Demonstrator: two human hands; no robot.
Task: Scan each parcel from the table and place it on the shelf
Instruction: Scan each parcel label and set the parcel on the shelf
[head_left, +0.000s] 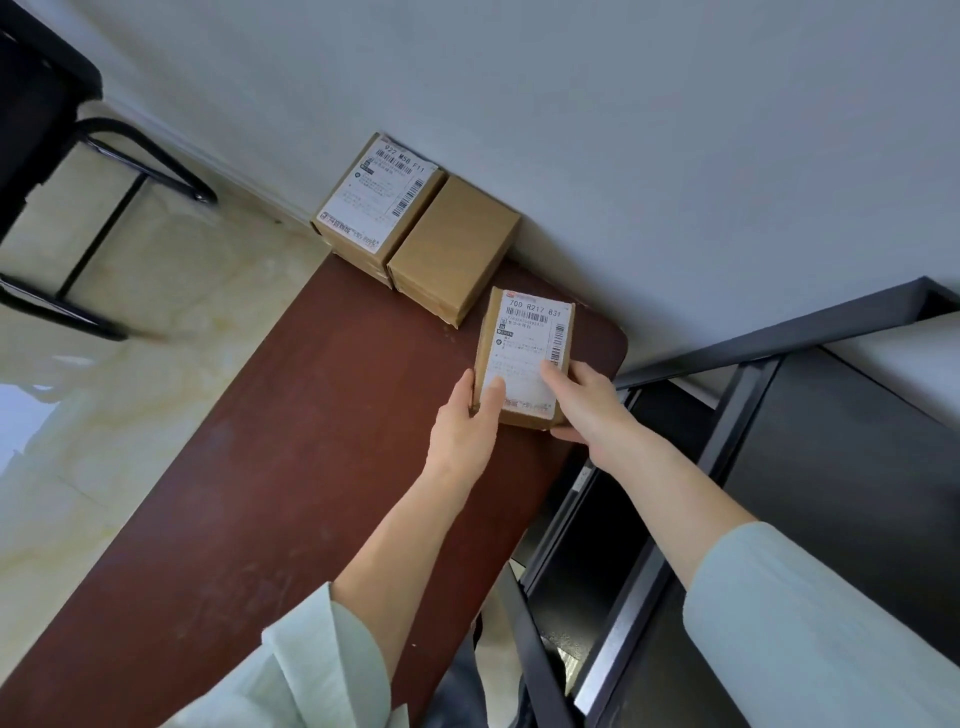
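Note:
A small cardboard parcel (527, 343) with a white shipping label on top is held in both hands near the far right corner of the dark red table (270, 493). My left hand (465, 421) grips its near left corner, thumb on the label. My right hand (582, 400) grips its near right side, thumb on the label and fingers underneath. Two more parcels stand against the wall at the table's far end: a labelled parcel (376, 200) and a plain brown parcel (452, 244), each atop a stack.
A dark metal shelf unit (779, 467) stands to the right of the table, its frame close beside the table edge. A black chair (47, 156) stands on the pale floor at the far left. A grey wall runs behind the table.

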